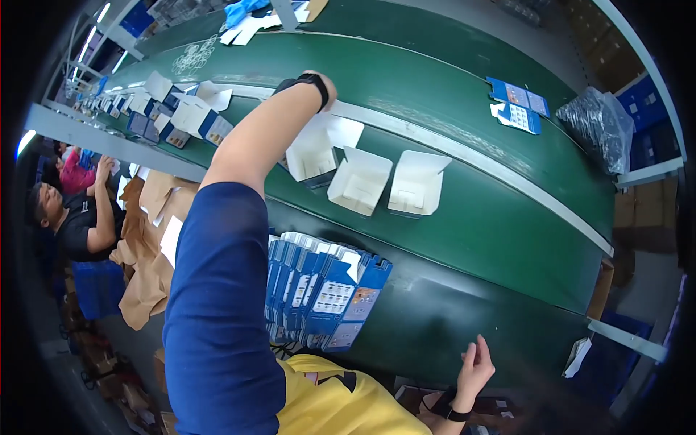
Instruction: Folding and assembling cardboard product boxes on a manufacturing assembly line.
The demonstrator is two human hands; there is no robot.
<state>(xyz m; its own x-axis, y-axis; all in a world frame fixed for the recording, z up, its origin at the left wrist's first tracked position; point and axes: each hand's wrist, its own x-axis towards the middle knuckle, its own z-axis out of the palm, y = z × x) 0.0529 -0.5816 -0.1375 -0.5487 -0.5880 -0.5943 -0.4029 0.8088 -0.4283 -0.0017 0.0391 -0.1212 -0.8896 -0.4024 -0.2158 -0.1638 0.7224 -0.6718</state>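
My left arm, in a blue sleeve, stretches far out over the green belt. The left hand (328, 87) is bent beyond its black wristband, and its fingers are hidden. Just below it stands an open box (312, 158), white inside. Two more open boxes, one in the middle (360, 181) and one on the right (418, 183), stand in line with it, flaps raised. At the lower right, my right hand (475, 367) hovers near the table's front edge, fingers loosely stretched and nothing in them. Between the arms lies a stack of flat blue cartons (326, 293).
More open boxes (190, 116) crowd the belt at the far left. Folded blue cartons (519, 106) and a clear plastic bag (598, 127) are at the far right. Brown paper (156, 239) lies left of my arm; a co-worker (80, 217) is beyond it. A pale rail (464, 148) divides the belt.
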